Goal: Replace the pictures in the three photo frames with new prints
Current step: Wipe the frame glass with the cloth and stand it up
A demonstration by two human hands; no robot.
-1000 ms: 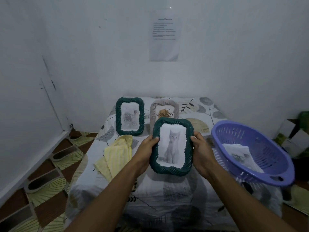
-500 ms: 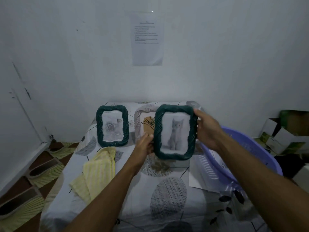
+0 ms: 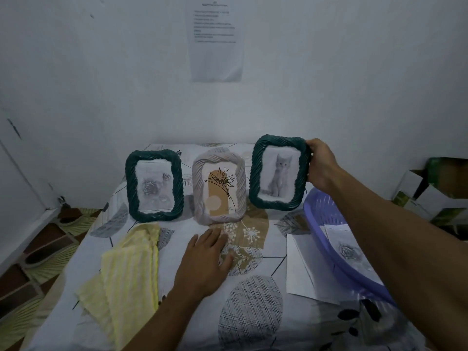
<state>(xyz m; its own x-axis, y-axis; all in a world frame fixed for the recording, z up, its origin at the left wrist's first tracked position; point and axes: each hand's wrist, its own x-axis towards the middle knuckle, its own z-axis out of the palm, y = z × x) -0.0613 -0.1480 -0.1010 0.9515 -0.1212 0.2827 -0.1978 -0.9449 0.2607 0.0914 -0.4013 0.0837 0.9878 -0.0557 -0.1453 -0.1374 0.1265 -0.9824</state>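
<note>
Three photo frames stand in a row at the back of the bed. A dark green frame with a rose print [image 3: 154, 185] is on the left. A pale twisted frame with a flower drawing [image 3: 219, 185] is in the middle. On the right, my right hand [image 3: 321, 165] grips the upper right corner of a dark green frame with a kitten print [image 3: 278, 172], which stands upright, tilted slightly, with its lower edge at the bed. My left hand [image 3: 207, 257] rests flat on the patterned sheet, in front of the middle frame, holding nothing.
A yellow cloth [image 3: 126, 272] lies on the sheet [image 3: 250, 307] at the left. A purple plastic basket [image 3: 329, 239] at the right edge holds a rose print [image 3: 349, 252], and white paper [image 3: 301, 269] lies under it. Cardboard boxes [image 3: 435, 188] sit beyond the bed on the right.
My right hand carried the kitten frame back and to the right, setting it beside the pale frame. My left hand let go of the frame and dropped flat onto the sheet.
</note>
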